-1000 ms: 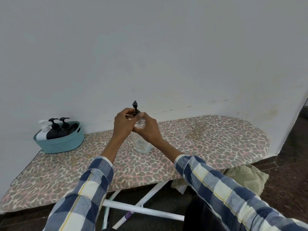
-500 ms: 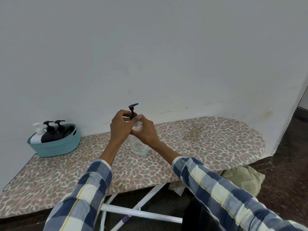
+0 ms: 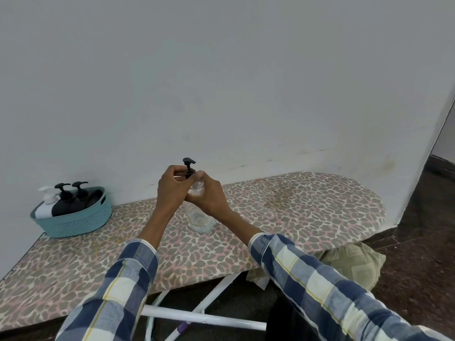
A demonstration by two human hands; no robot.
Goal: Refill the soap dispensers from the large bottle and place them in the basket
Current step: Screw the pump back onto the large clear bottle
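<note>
A clear soap dispenser [image 3: 200,219] stands upright on the ironing board [image 3: 295,217] at its middle. Its black pump top [image 3: 189,164] sticks up above my hands. My left hand [image 3: 171,187] pinches the pump's collar with curled fingers. My right hand [image 3: 209,193] grips the bottle's neck and shoulder. A teal woven basket [image 3: 73,217] sits at the board's far left and holds one white dispenser [image 3: 46,204] and two black dispensers [image 3: 65,200]. No large refill bottle is in view.
The board carries a leopard-print cover and stands against a white wall [image 3: 221,82]. Its white legs [image 3: 204,318] show below the near edge. A green cushion [image 3: 352,262] lies on the dark floor at right. A wall corner [image 3: 428,153] rises at right.
The pump's spout has turned between frames, from pointing away to pointing right, while both hands stayed on the clear dispenser. The view has shifted slightly.
</note>
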